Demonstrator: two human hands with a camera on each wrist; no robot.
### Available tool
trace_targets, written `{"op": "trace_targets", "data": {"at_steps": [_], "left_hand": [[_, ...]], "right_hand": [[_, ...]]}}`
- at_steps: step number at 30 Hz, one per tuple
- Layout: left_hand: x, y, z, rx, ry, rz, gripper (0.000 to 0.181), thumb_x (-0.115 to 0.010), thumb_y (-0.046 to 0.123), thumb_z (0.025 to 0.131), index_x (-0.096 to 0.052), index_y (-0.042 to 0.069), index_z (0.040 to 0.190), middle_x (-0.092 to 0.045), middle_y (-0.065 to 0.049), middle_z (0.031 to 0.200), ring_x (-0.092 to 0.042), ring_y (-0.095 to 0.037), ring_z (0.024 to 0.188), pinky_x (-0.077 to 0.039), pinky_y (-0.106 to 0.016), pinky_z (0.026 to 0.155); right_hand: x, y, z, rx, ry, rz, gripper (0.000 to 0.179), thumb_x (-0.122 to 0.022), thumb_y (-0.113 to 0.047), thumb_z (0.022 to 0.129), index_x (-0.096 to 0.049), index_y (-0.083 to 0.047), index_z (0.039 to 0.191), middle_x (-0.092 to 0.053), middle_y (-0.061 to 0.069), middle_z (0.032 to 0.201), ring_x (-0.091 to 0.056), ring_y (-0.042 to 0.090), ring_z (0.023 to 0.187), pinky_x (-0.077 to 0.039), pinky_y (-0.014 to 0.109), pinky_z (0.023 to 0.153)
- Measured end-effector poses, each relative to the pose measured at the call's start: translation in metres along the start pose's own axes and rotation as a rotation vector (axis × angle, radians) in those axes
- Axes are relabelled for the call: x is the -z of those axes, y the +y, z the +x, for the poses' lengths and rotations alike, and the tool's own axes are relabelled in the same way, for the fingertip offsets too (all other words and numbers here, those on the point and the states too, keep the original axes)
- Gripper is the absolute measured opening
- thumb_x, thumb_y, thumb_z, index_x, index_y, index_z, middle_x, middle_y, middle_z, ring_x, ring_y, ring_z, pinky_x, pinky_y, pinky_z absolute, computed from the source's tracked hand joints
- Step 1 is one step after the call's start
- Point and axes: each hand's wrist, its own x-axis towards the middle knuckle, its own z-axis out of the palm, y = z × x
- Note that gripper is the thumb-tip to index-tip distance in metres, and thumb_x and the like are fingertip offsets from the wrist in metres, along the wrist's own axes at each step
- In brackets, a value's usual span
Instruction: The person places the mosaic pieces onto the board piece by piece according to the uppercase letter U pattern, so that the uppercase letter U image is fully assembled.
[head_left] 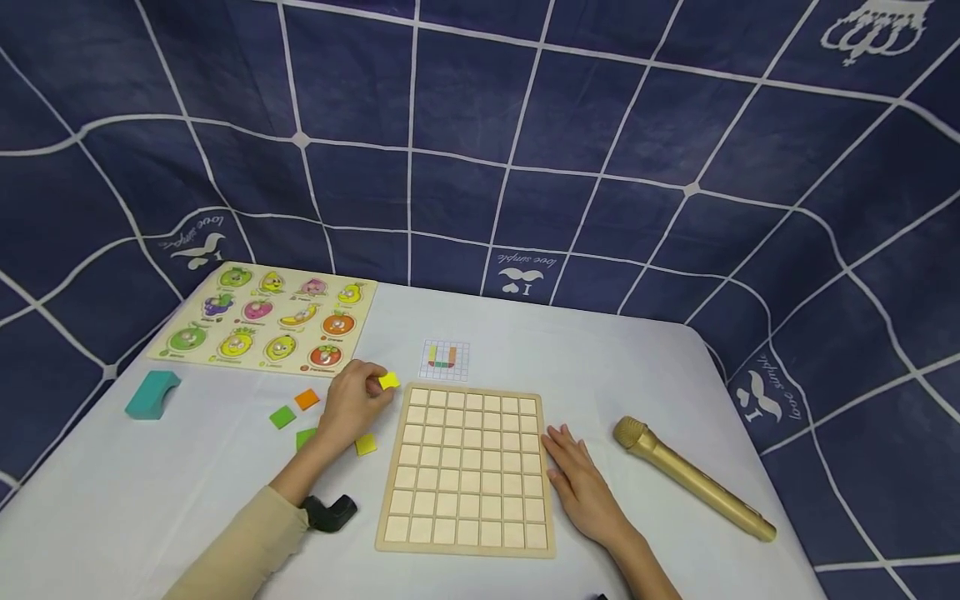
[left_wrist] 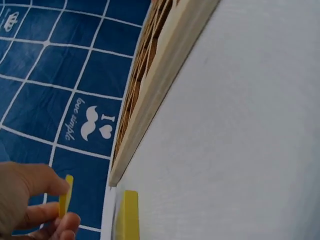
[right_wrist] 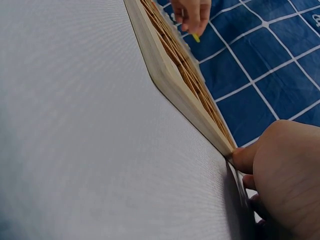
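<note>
My left hand [head_left: 352, 404] pinches a yellow square tile [head_left: 388, 380] between thumb and fingers, above the table by the top left corner of a wooden grid board [head_left: 471, 469]. The left wrist view shows this thin tile [left_wrist: 66, 196] edge-on in the fingertips. A second yellow tile [head_left: 365, 444] lies on the cloth below that hand, with a green tile [head_left: 305, 437] partly hidden by the wrist. My right hand [head_left: 588, 487] rests beside the board, fingers extended and touching its right edge. In the right wrist view, the thumb [right_wrist: 244, 159] is against the board's side.
Past the board lies a small pattern card [head_left: 445, 360] with a coloured U. An orange tile [head_left: 307, 399] and another green tile [head_left: 282, 417] lie left, near a fruit puzzle [head_left: 258, 321] and a teal arch block [head_left: 153, 395]. A gold microphone [head_left: 693, 477] lies at the right.
</note>
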Motion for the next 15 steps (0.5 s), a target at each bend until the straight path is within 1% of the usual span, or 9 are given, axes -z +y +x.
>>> {"op": "trace_targets", "data": {"at_steps": [6, 10, 15], "left_hand": [[0.004, 0.019, -0.002, -0.075, -0.045, -0.080, 0.026, -0.076, 0.009, 0.071, -0.067, 0.000, 0.094, -0.056, -0.006, 0.084, -0.056, -0.016, 0.068, -0.045, -0.030, 0.062], [0.003, 0.030, -0.004, -0.113, -0.070, -0.120, 0.024, -0.077, 0.008, 0.070, -0.068, 0.002, 0.092, -0.057, -0.004, 0.083, -0.055, -0.015, 0.067, -0.046, -0.029, 0.061], [-0.001, 0.040, -0.004, -0.112, -0.096, -0.174, 0.024, -0.078, 0.007, 0.069, -0.068, 0.003, 0.091, -0.055, -0.002, 0.080, -0.054, -0.015, 0.066, -0.046, -0.026, 0.060]], "right_hand": [[0.000, 0.001, 0.000, 0.013, -0.008, -0.013, 0.046, -0.055, -0.006, 0.090, -0.043, 0.001, 0.134, -0.037, 0.015, 0.142, -0.027, 0.035, 0.132, -0.013, 0.044, 0.108], [0.000, 0.001, -0.001, 0.006, -0.013, -0.008, 0.046, -0.055, -0.006, 0.091, -0.043, 0.001, 0.135, -0.037, 0.015, 0.142, -0.027, 0.034, 0.133, -0.012, 0.043, 0.108], [0.000, 0.001, -0.001, 0.000, -0.008, -0.005, 0.047, -0.056, -0.005, 0.090, -0.044, 0.000, 0.135, -0.037, 0.014, 0.142, -0.027, 0.032, 0.133, -0.013, 0.043, 0.107]]}}
